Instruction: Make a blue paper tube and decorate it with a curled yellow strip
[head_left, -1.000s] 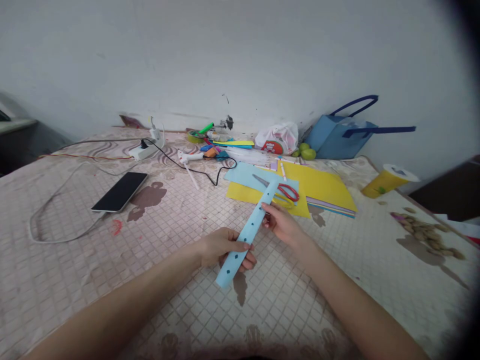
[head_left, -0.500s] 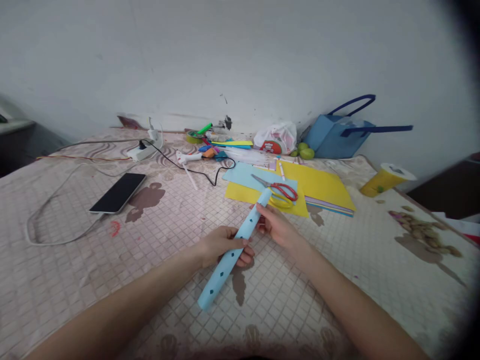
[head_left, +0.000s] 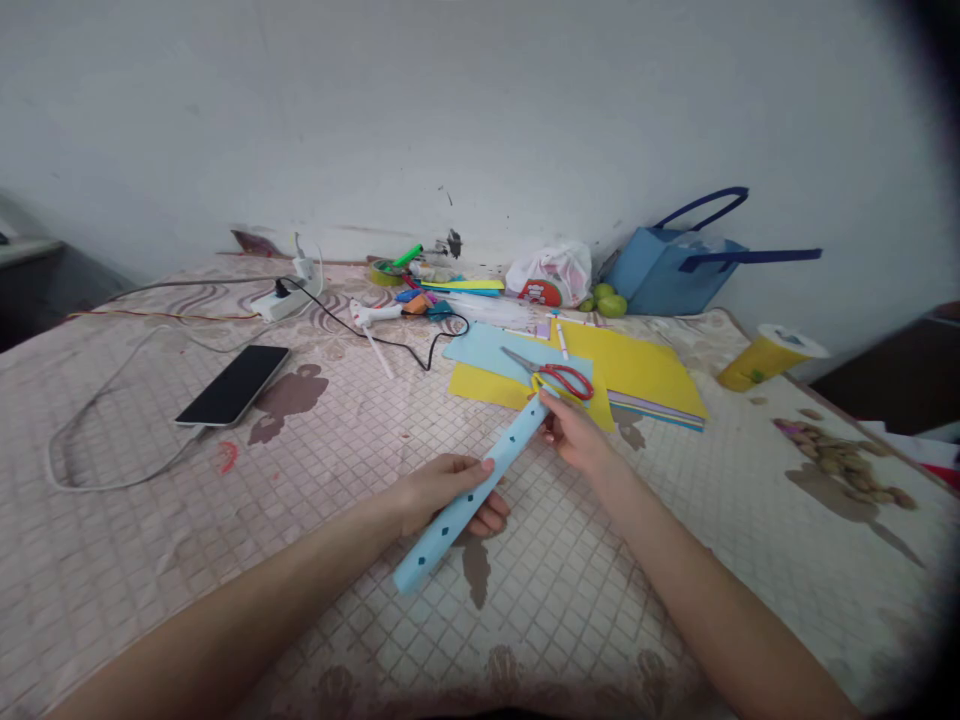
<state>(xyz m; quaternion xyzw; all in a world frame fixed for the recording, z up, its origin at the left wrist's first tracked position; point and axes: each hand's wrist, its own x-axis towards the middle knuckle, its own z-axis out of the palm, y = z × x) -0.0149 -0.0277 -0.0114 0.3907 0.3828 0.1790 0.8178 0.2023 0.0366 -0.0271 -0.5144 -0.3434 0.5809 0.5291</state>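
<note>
A light blue paper tube [head_left: 455, 522] with a row of dark marks slants above the patterned tablecloth, its near end at the lower left. My left hand [head_left: 457, 495] grips it around the middle, thumb on top and fingers beneath. At the far end, my right hand [head_left: 568, 425] pinches the tube. Just beyond that end lie scissors [head_left: 571, 381] with red and yellow handles, on light blue paper [head_left: 480, 350] and yellow paper [head_left: 487, 386]. The tube's far tip partly covers the yellow handle.
A phone [head_left: 234, 385] with a white cable lies left, near a power strip [head_left: 285, 300]. A glue gun [head_left: 375, 314] sits behind. Yellow sheets [head_left: 649, 370], a blue bag [head_left: 671, 272], green fruit [head_left: 611, 303] and a yellow roll [head_left: 769, 358] are at the right.
The tube's far end has swung right and slightly down, together with my right hand. Its near end has risen a little. My left hand stays at the tube's middle.
</note>
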